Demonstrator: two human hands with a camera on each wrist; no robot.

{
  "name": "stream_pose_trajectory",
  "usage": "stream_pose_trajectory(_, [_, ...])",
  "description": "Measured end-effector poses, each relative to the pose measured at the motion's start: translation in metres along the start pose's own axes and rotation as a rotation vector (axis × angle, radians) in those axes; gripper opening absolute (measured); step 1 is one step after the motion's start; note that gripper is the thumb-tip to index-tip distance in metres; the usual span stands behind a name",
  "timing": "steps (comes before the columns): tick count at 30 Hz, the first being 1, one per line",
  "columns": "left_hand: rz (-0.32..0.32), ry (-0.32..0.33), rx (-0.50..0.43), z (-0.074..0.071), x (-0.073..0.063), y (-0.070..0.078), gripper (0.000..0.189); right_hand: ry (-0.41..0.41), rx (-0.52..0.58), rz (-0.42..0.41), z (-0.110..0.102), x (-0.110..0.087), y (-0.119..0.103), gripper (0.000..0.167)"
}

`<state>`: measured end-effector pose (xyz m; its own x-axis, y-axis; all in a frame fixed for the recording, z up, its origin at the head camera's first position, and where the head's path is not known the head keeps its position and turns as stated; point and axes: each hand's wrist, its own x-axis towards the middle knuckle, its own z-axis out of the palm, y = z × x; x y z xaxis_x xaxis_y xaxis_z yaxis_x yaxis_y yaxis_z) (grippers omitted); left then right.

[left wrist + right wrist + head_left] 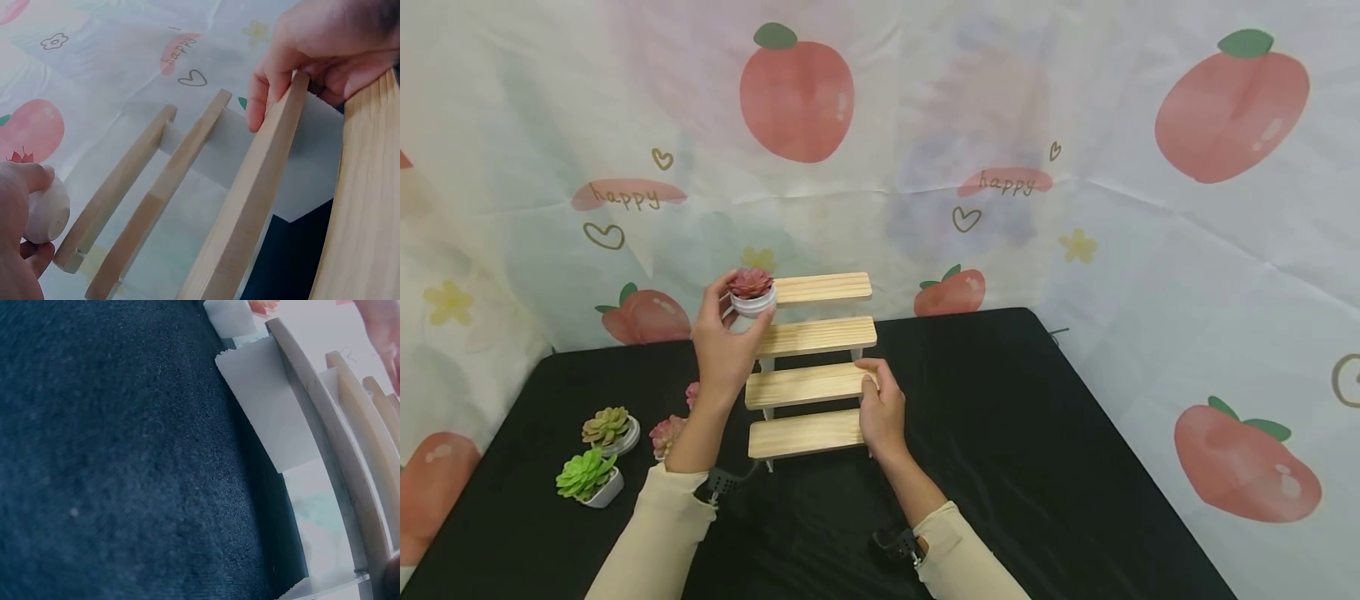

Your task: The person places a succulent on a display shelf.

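My left hand (724, 354) grips a small white pot (49, 212) holding a dusky-red succulent (752, 282), at the left end of the top board (823, 287) of a stepped wooden display stand. Whether the pot touches that board cannot be told. The stand has several pale wood boards on white side supports (269, 400). At its right side, my right hand (883, 412) holds the end of the second board from the bottom (805, 386), thumb above it. In the left wrist view, the right hand's fingers (259, 103) curl over that board's end.
On the black-covered table (1000, 433), left of the stand, are a bright green succulent (585, 475), an olive-green one (606, 427), a pink one (666, 435) and another pink one (692, 393) partly behind my left arm. A fruit-printed cloth (880, 100) hangs behind.
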<state>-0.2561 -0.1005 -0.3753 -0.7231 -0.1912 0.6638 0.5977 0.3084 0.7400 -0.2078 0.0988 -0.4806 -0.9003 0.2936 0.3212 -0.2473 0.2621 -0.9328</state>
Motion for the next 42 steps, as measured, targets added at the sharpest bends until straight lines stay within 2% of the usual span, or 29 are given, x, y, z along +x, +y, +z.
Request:
stream_pose_trajectory(3, [0.007, -0.034, 0.014, 0.003, 0.003, -0.015, 0.066, -0.002, 0.002, 0.004, 0.0, 0.0, 0.0, 0.029])
stream_pose_trajectory(7, [0.013, -0.075, 0.026, 0.006, 0.008, -0.022, 0.067, -0.004, 0.001, 0.011, 0.0, 0.0, 0.001, 0.029])
stream_pose_trajectory(15, [0.062, -0.118, 0.094, 0.013, 0.02, -0.02, 0.068, 0.0, 0.008, 0.007, 0.0, 0.001, 0.0, 0.029])
stream_pose_trajectory(25, [0.056, -0.144, 0.174, 0.02, 0.027, -0.022, 0.066, -0.008, -0.006, 0.012, 0.0, 0.0, 0.001, 0.029])
stream_pose_trajectory(42, [0.002, -0.167, 0.141, 0.021, 0.029, -0.027, 0.068, 0.004, 0.003, 0.0, 0.002, 0.002, 0.003, 0.03])
